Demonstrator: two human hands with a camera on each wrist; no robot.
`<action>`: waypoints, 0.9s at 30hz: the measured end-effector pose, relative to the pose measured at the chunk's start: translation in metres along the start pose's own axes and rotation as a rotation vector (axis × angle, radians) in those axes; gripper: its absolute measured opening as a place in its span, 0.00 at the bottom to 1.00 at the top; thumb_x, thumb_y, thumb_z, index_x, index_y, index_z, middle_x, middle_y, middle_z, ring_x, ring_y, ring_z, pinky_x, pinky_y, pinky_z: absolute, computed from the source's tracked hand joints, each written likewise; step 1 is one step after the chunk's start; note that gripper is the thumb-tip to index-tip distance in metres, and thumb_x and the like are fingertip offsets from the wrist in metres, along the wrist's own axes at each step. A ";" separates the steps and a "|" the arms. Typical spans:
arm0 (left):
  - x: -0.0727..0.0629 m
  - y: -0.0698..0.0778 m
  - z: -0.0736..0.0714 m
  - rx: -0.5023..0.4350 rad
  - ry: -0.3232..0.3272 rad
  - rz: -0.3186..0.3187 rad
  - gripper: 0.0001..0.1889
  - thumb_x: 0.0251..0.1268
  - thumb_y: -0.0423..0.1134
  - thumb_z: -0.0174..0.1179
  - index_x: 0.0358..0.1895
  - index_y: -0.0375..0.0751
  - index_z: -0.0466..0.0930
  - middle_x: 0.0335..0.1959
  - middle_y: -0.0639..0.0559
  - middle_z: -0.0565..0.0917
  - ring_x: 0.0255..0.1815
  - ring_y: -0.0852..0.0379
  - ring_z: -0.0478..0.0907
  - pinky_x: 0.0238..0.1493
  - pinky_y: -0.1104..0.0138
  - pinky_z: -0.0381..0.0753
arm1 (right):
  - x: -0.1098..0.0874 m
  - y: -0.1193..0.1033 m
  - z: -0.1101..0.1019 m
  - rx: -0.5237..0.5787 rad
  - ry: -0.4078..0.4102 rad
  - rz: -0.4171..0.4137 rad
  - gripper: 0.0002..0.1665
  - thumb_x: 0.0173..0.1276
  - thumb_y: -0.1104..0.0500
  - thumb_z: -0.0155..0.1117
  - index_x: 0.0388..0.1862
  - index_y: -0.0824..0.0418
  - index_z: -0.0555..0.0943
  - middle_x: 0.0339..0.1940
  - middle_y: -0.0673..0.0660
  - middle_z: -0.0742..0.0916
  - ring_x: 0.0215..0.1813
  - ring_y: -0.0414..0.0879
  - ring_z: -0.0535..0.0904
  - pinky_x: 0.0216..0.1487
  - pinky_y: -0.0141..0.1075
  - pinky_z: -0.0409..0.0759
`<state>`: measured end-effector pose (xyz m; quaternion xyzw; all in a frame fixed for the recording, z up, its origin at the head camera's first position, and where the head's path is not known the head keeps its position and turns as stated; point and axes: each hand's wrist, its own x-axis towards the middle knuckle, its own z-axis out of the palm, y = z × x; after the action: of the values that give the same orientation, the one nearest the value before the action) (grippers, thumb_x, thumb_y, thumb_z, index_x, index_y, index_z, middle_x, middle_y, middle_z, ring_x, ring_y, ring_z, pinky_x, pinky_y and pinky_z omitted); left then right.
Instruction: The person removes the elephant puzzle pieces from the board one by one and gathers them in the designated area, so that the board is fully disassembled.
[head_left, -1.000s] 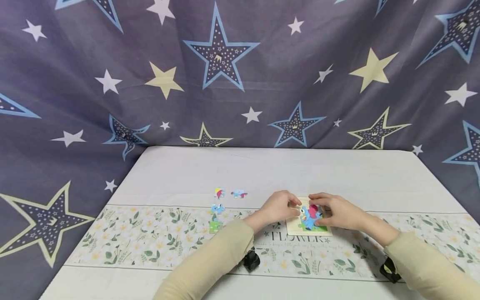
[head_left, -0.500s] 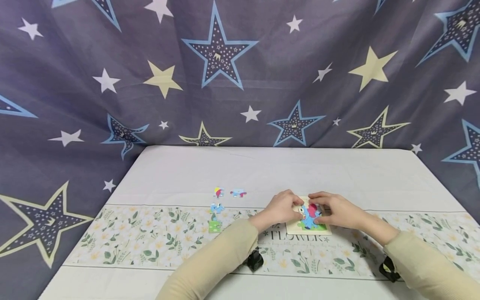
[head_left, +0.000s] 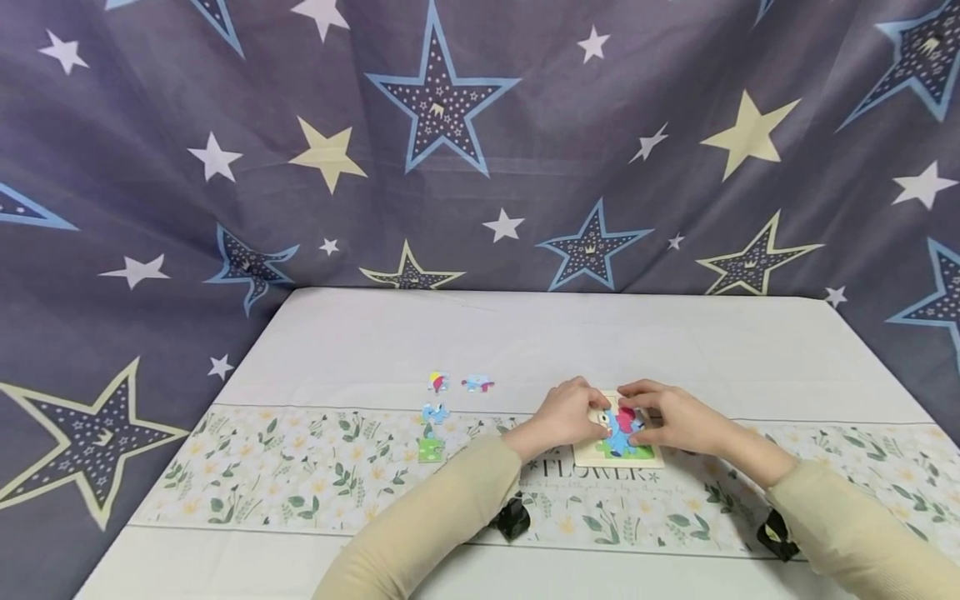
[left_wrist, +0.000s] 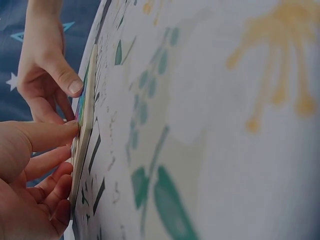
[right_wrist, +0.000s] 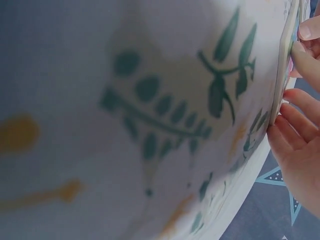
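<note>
A small, pale, square jigsaw board (head_left: 588,460) lies on the table with a blue, red and green picture (head_left: 622,442) on it. My left hand (head_left: 564,414) comes in from the left, thumb and index fingertips touching the board's left part. From the other side my right hand (head_left: 686,421) reaches over, its thumb and index fingertips resting on the picture. In the left wrist view the left thumb (left_wrist: 55,135) lies along the board's surface while the other fingers curve beside it. In the right wrist view the right fingers (right_wrist: 297,112) sit at the board's edge.
Loose jigsaw pieces lie left of the hands: a yellow and red one (head_left: 438,382), a blue and red one (head_left: 477,383), a blue one (head_left: 435,412) and a green one (head_left: 431,448). A floral runner (head_left: 300,475) crosses the white table (head_left: 360,337); a star-patterned curtain (head_left: 525,150) hangs behind.
My left hand has shifted slightly to the right, its fingertips further over the board. The right hand stays almost still, and the loose pieces have not moved.
</note>
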<state>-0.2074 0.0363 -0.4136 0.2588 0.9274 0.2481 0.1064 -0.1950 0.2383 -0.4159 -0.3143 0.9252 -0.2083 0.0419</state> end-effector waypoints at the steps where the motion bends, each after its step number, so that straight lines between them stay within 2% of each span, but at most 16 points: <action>1: 0.000 0.000 0.000 -0.002 0.000 -0.001 0.19 0.51 0.48 0.66 0.48 0.50 0.81 0.39 0.58 0.75 0.37 0.64 0.68 0.43 0.71 0.66 | 0.000 0.000 0.000 0.004 -0.003 0.001 0.31 0.54 0.50 0.69 0.52 0.67 0.77 0.59 0.62 0.75 0.57 0.57 0.72 0.51 0.48 0.73; 12: 0.002 -0.001 0.001 -0.042 0.010 0.000 0.18 0.49 0.46 0.68 0.46 0.50 0.81 0.37 0.58 0.74 0.36 0.65 0.69 0.42 0.72 0.67 | 0.001 0.000 -0.001 0.009 -0.008 0.024 0.32 0.53 0.49 0.69 0.52 0.67 0.77 0.58 0.60 0.75 0.57 0.56 0.72 0.52 0.48 0.73; 27: 0.003 -0.006 0.003 -0.187 0.003 0.019 0.16 0.48 0.39 0.69 0.42 0.47 0.79 0.30 0.60 0.76 0.30 0.67 0.68 0.35 0.75 0.67 | 0.000 0.000 0.000 0.018 -0.006 0.028 0.32 0.53 0.49 0.69 0.53 0.68 0.77 0.59 0.61 0.75 0.58 0.57 0.72 0.52 0.49 0.72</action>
<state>-0.2112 0.0345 -0.4195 0.2563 0.8978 0.3349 0.1265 -0.1951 0.2380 -0.4153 -0.3016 0.9274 -0.2152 0.0506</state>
